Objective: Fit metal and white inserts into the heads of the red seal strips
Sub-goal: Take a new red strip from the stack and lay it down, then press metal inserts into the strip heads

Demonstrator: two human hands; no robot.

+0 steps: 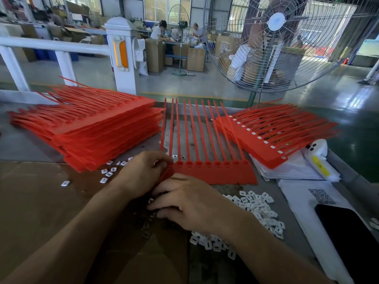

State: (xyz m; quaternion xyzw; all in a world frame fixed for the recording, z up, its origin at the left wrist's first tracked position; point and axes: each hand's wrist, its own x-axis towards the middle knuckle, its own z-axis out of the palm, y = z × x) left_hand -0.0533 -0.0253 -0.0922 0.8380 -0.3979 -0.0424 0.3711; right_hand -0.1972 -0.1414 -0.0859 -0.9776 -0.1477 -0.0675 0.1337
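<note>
Strips [207, 169] at twelve o'clock hold two inserts [178, 156], eight heads left; my left hand [143, 173] pinches the end head, right hand [190, 203] spread over loose pieces [258, 208].

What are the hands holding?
The left hand pinches the left end of the red strip sheet by its heads. The right hand rests on small inserts; whether it holds one cannot be told.
</note>
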